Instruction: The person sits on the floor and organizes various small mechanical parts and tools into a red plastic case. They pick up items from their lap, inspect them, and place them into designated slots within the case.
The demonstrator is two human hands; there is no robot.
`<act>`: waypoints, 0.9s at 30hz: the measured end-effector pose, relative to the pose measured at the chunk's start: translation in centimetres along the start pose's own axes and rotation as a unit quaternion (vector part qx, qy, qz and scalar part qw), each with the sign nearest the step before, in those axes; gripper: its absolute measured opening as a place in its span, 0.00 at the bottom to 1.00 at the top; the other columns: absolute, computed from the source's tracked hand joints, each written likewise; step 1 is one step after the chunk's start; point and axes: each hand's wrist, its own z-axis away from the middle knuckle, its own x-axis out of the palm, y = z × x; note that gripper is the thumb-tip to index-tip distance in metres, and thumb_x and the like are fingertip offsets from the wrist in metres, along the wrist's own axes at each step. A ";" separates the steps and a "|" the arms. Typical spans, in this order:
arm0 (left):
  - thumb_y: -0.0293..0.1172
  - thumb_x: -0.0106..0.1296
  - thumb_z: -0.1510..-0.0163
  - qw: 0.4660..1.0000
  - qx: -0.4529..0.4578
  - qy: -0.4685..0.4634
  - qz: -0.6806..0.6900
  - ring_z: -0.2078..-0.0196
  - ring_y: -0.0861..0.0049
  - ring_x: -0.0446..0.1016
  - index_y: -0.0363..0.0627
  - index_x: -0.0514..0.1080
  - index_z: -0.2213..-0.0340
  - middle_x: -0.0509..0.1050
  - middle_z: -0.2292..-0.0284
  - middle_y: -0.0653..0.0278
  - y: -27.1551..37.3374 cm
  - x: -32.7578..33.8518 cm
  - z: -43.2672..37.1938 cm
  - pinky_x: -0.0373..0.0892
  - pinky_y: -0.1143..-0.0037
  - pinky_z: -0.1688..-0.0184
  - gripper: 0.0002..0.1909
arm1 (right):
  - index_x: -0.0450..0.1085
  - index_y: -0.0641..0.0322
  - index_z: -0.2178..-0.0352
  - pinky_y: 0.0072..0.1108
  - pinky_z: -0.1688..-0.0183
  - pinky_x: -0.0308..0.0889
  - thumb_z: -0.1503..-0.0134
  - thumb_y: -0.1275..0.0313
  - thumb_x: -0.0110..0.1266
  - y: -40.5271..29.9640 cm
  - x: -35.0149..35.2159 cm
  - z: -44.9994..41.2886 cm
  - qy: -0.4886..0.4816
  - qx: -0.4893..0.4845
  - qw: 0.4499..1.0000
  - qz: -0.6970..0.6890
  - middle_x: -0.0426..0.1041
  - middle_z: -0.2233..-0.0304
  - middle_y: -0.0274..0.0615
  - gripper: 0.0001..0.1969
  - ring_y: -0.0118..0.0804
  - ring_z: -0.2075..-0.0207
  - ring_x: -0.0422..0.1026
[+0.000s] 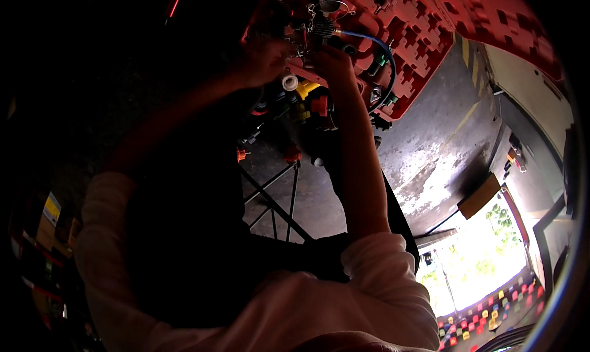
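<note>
Near the top centre, my left hand (267, 59) is at a small metal chain (302, 45), blurred and in deep shadow. My right hand (333, 62) is just right of the chain, fingers bent; what it grips, if anything, is hidden. Beyond both hands stands a dark ribbed fitting (323, 28) with a round gauge-like part (329, 2) and a wire loop above it. A blue hose (380, 43) runs from the fitting and curves down past my right forearm. These things lie over a red moulded plastic case (410, 52). A white ring-shaped fitting (289, 81) sits below my left hand.
Yellow (306, 88) and red plastic fittings (319, 106) lie below the case's near edge. Green-ended parts (380, 61) rest in its recesses. A dark metal frame of crossed bars (276, 195) stands on the concrete floor (415, 167). The case's raised lid (502, 20) is at upper right.
</note>
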 end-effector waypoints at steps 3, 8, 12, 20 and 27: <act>0.33 0.61 0.48 0.987 0.058 0.094 -0.116 0.56 0.67 0.74 0.49 0.75 0.51 0.74 0.59 0.63 -2.5 -0.9 -0.6 0.71 0.69 0.51 0.20 | 0.76 0.62 0.54 0.31 0.57 0.73 0.48 0.61 0.62 -0.7 2.1 0.6 0.048 -0.069 0.973 0.216 0.81 0.64 0.46 0.22 0.43 0.62 0.80; 0.35 0.63 0.51 0.954 0.147 0.145 -0.216 0.56 0.67 0.70 0.55 0.74 0.49 0.69 0.63 0.65 -3.8 0.0 -1.5 0.70 0.68 0.50 0.26 | 0.76 0.53 0.55 0.39 0.55 0.72 0.50 0.57 0.61 -1.0 5.9 1.4 0.190 -0.077 0.914 0.351 0.79 0.59 0.45 0.21 0.53 0.57 0.77; 0.38 0.62 0.50 0.938 0.161 0.155 -0.264 0.54 0.67 0.68 0.56 0.73 0.48 0.68 0.62 0.65 -4.0 0.9 -1.8 0.67 0.66 0.47 0.26 | 0.75 0.50 0.54 0.40 0.55 0.71 0.51 0.55 0.63 0.3 6.4 1.4 0.229 -0.121 0.879 0.399 0.77 0.56 0.43 0.23 0.51 0.55 0.76; 0.35 0.57 0.54 0.925 0.167 0.223 -0.259 0.58 0.68 0.70 0.47 0.75 0.70 0.70 0.64 0.65 -3.5 2.0 -2.2 0.67 0.68 0.51 0.09 | 0.76 0.43 0.56 0.40 0.57 0.73 0.50 0.63 0.63 1.3 5.8 1.1 0.222 -0.159 0.851 0.449 0.74 0.56 0.40 0.18 0.50 0.54 0.72; 0.30 0.62 0.53 0.966 0.096 0.236 -0.053 0.56 0.60 0.71 0.45 0.74 0.63 0.71 0.62 0.59 -3.7 1.9 -1.2 0.67 0.64 0.50 0.14 | 0.77 0.42 0.56 0.40 0.57 0.72 0.50 0.61 0.64 1.5 5.9 1.0 0.225 -0.191 0.852 0.432 0.73 0.57 0.39 0.17 0.49 0.53 0.71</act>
